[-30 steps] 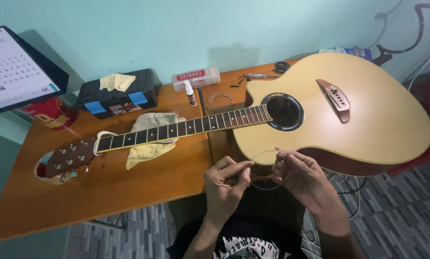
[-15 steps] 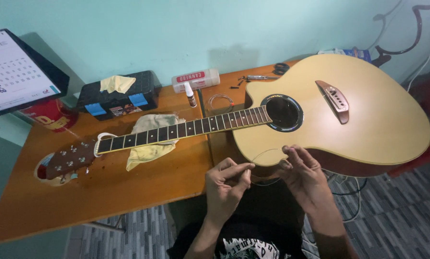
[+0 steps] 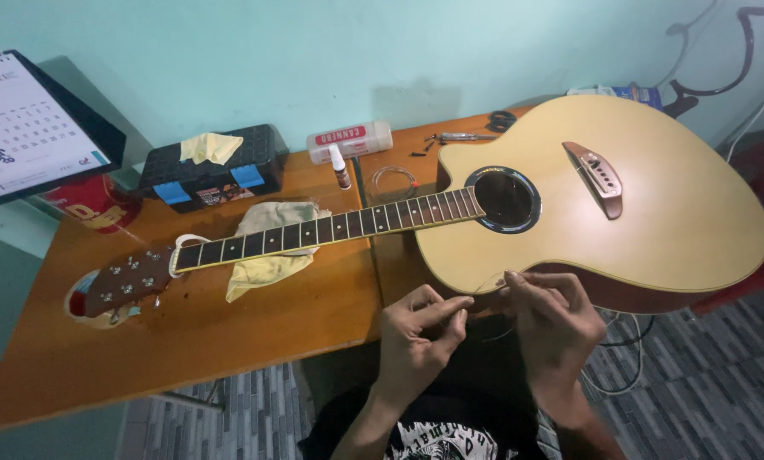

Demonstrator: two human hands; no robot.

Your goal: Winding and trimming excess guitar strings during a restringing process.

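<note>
Just below the guitar [image 3: 654, 204] body's lower edge, your left hand [image 3: 416, 336] and right hand [image 3: 552, 319] each pinch what looks like a thin wire guitar string [image 3: 487, 283]. It likely feels light, springy and slippery; grip near its ends.

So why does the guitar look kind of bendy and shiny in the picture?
In the head view, the wide lens curves things near the edges, so the table and guitar bow a little; soft overhead light gives the guitar top a gentle sheen, not harsh glare; the left hand and right hand look slightly soft, and the thin string between them is hard to make out.
</note>
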